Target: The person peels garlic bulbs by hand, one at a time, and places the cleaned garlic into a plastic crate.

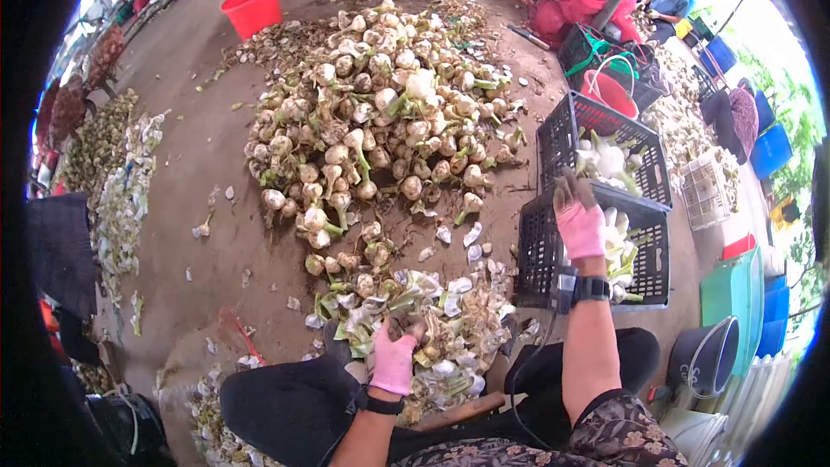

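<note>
My left hand [396, 356], in a pink glove with dark dirty fingertips, is over the pile of peeled husks [450, 337] between my legs; its fingers are curled, and what they hold, if anything, is hidden. My right hand [578, 216], gloved alike, reaches over the near black crate [540, 246], its fingers extended and nothing visible in them. Cleaned white bulbs [616, 242] with green stems lie in that crate. More white bulbs [608, 160] fill part of the crate behind it. A large heap of unpeeled garlic bulbs [372, 112] lies ahead of me.
A red bucket [252, 9] stands behind the heap at left; another red bucket [609, 93] sits at the far crate. A dark bucket [705, 356] is at right. A person [667, 2] sits at the upper right. Husk piles [125, 190] lie at left.
</note>
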Demonstrator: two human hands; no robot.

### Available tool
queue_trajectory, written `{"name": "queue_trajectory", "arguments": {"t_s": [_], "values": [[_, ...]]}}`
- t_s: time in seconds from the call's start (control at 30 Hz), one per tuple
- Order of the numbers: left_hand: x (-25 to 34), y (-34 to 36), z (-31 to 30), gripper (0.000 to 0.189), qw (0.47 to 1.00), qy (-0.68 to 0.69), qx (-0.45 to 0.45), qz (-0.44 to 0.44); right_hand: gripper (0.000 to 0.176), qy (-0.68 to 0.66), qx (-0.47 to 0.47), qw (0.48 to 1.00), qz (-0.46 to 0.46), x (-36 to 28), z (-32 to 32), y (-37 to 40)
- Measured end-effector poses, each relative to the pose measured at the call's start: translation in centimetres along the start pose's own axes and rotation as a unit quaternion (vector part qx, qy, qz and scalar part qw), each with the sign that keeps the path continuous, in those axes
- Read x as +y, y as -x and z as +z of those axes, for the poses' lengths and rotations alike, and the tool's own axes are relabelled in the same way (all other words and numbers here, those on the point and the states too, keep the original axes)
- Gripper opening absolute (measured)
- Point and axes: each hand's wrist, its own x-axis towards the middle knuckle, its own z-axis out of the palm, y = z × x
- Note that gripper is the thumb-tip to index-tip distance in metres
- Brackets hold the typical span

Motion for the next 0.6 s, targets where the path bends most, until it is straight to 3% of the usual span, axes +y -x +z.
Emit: {"name": "queue_trajectory", "arguments": {"t_s": [0.1, 0.13, 0.17, 0.2, 0.27, 0.33, 0.4, 0.43, 0.47, 0.53, 0.57, 0.6], "values": [[-0.1, -0.6, 0.8, 0.04, 0.999, 0.031, 0.003, -0.033, 0.036, 0.214, -0.047, 0.975, 0.04, 4.5, -3.8, -3.7], [-1.0, -1.0, 0.4, 0.042, 0.996, -0.079, 0.031, -0.032, 0.041, 0.462, 0.023, 0.884, 0.071, 6.7, -2.1, -3.7], [-0.2, -1.1, 0.9, 0.043, 0.995, -0.086, 0.037, -0.038, 0.046, 0.626, -0.062, 0.774, 0.068, 8.9, -3.0, -4.6], [0.8, -1.0, 1.6, 0.045, 0.994, -0.093, 0.044, -0.044, 0.052, 0.76, -0.147, 0.63, 0.062, 11.2, -3.9, -5.4], [0.8, -1.6, 1.5, 0.045, 0.994, -0.084, 0.043, -0.05, 0.054, 0.893, -0.145, 0.426, -0.011, 15.3, -4.6, -6.0], [1.0, -2.1, 1.5, 0.044, 0.984, -0.173, 0.035, -0.031, 0.058, 0.889, -0.151, 0.43, 0.044, 17.7, -5.7, -7.8], [1.4, -2.6, 1.6, 0.045, 0.991, -0.102, 0.053, -0.073, 0.06, 0.905, -0.115, 0.405, 0.066, 19.6, -7.3, -8.7], [1.3, -2.9, 1.4, 0.044, 0.991, -0.095, 0.062, -0.074, 0.051, 0.918, -0.108, 0.381, 0.01, 20.4, -8.1, -8.8], [1.2, -3.0, 1.2, 0.043, 0.991, -0.087, 0.07, -0.075, 0.051, 0.918, -0.112, 0.38, 0.014, 21.6, -9.6, -8.6], [1.5, -3.1, 1.3, 0.047, 0.992, -0.083, 0.075, -0.062, 0.044, 0.705, 0.006, 0.687, 0.178, 23.1, -11.9, -6.2], [1.7, -3.2, 1.3, 0.051, 0.992, -0.087, 0.076, -0.045, 0.04, 0.553, 0.049, 0.789, 0.262, 23.3, -11.0, -3.8], [1.0, -3.4, 0.9, 0.051, 0.992, -0.086, 0.082, -0.043, 0.038, 0.376, 0.089, 0.858, 0.338, 23.4, -9.1, -0.8]]}}
